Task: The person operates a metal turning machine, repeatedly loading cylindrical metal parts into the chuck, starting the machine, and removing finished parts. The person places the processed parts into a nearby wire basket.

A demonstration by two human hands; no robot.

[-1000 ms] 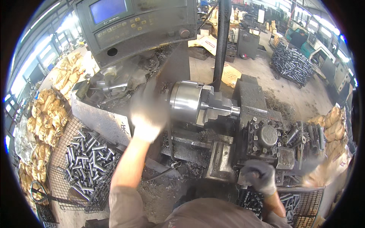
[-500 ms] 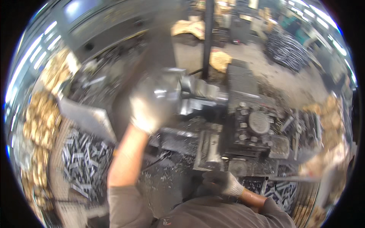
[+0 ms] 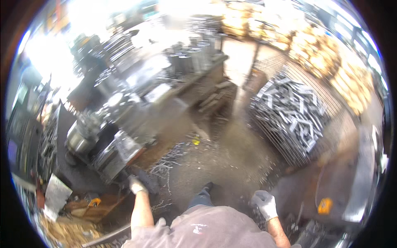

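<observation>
My left hand [image 3: 137, 184], in a pale work glove, is low at the left beside a dark, flat-looking piece [image 3: 149, 182] near the lathe-like machine [image 3: 89, 136]. Blur smears its fingers, so I cannot tell whether it touches or grips that piece. On the other side, my right hand [image 3: 264, 203] hangs in a white glove to the right of my body. Its fingers are loosely bent and apart, with nothing visible in them.
A wire-sided crate [image 3: 285, 144] full of metal pieces [image 3: 293, 109] stands at the right. Curly metal shavings [image 3: 167, 161] lie on the floor. A workbench [image 3: 202, 76] bears metal cylinders [image 3: 186, 58]. Stacked yellowish sacks [image 3: 314, 53] line the back right; a yellow control [image 3: 325, 205] is nearer.
My view has swung round from the machine to the floor, bench and crate. My left hand, earlier raised at the machine's metal parts, is now low; my right hand hangs out to the side.
</observation>
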